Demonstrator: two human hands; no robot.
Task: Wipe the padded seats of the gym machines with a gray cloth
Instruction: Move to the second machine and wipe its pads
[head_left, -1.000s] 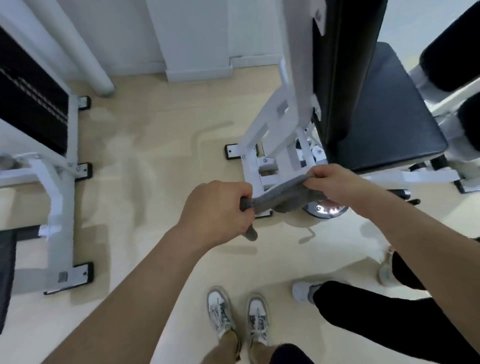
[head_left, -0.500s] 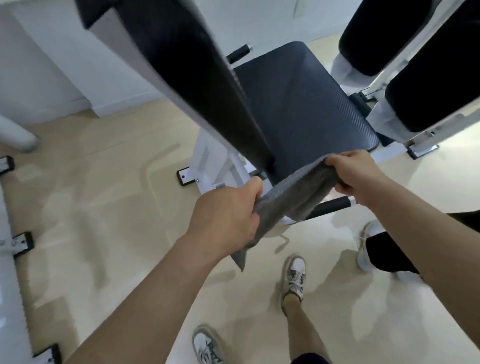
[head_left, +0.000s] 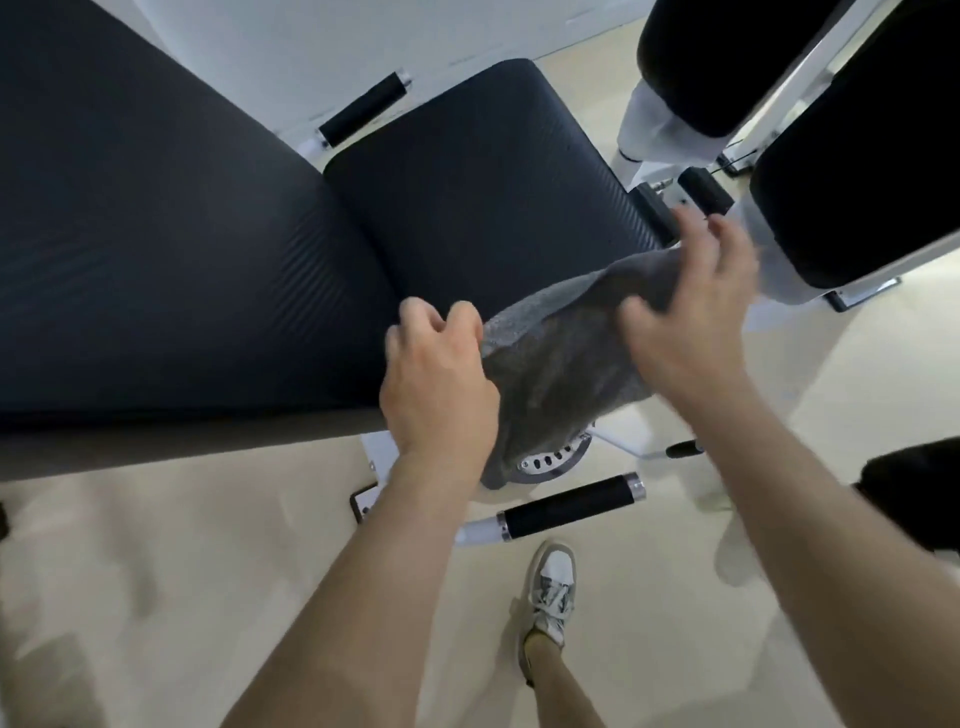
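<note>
The gray cloth is spread over the near front corner of the black padded seat of a white-framed gym machine. My left hand grips the cloth's left edge with curled fingers. My right hand lies on the cloth's right end with its fingers spread, and it is motion-blurred. To the left of the seat, the large black backrest pad fills much of the view.
Two black roller pads on white arms stand close on the right. A black grip handle sticks out below the seat, and another handle lies beyond it. My shoe is on the beige floor. A dark trouser leg shows at the right edge.
I moved in over the machine. The cloth, held stretched between both hands in the air, now lies on the seat's front corner, and my right hand has opened out over it.
</note>
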